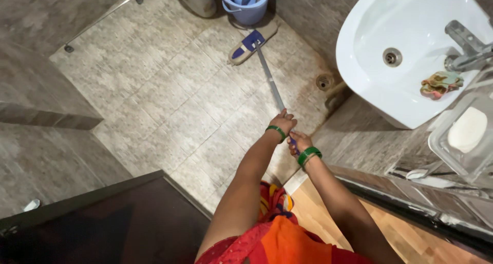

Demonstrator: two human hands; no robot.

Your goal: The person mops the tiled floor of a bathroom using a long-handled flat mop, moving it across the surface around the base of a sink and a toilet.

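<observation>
Closest in, both hands are wrapped around the mop handle [271, 84]: the right hand [299, 140] is closed on the lower end near the body, and the left hand [283, 122] is closed just above it, both wearing green bangles. The handle runs away across the beige tiled floor [154, 89] to the flat blue-and-white mop head [252, 42], which lies flat on the tiles just in front of a blue bucket [246, 4]. Off to the right there's a white sink [411, 53] with a crumpled cloth [440, 84] by the tap, and a white soap bar [466, 129] in a clear tray.
</observation>
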